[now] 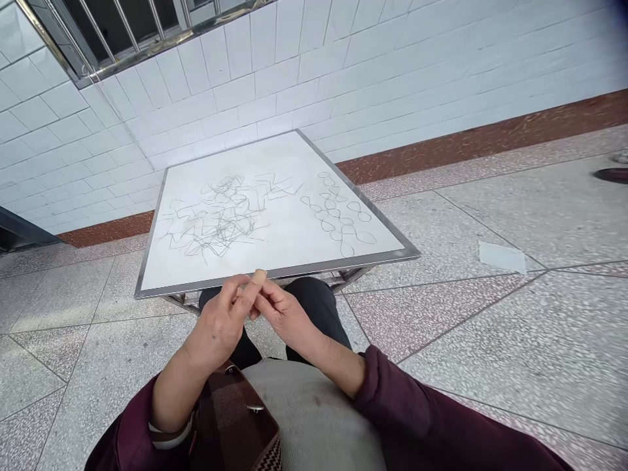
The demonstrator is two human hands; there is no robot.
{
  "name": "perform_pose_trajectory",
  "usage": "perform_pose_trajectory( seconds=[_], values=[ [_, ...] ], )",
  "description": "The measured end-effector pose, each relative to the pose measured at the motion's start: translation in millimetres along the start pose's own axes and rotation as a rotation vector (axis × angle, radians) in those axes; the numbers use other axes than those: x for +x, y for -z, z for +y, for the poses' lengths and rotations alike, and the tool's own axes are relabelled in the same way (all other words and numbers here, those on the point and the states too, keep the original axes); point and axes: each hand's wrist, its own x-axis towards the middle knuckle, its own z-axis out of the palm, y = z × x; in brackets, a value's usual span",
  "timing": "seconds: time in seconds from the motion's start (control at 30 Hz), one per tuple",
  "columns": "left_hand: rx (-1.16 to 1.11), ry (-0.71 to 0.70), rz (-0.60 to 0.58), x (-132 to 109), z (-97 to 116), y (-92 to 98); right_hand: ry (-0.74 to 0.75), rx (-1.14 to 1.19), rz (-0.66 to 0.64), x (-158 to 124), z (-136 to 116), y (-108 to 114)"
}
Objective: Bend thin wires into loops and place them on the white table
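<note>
While both hands met just below the counter's [275, 271] near edge, left hand [218, 327] and right hand [284, 314] pinched something too small to identify; tangled wires [216, 219] left-centre, formed loops [338, 216] near the right edge.

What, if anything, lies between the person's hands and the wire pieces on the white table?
Nothing visible does. The left hand and right hand meet just short of the table near edge. Bare tabletop separates that edge from the tangled wire pile and the wire loops.
</note>
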Motion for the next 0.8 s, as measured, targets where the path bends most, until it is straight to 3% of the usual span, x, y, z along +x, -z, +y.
perform_pose_trajectory(
  seconds=[0.27, 0.47, 0.67, 0.8],
  values=[
    [-0.085, 0.143, -0.044, 4, 4, -2.9, -0.003, 0.056, 0.044, 1, 2, -2],
    [-0.081, 0.204, 0.003, 4, 11, -5.0, 0.02, 0.065, 0.052, 1, -2, -2],
    [-0.23, 0.279, 0.127, 4, 21, -12.9, 0.059, 0.085, 0.085, 2, -5, -3],
    [-0.338, 0.295, 0.283, 0, 24, -17.4, 0.073, 0.085, 0.096, 1, -4, -1]
  ],
)
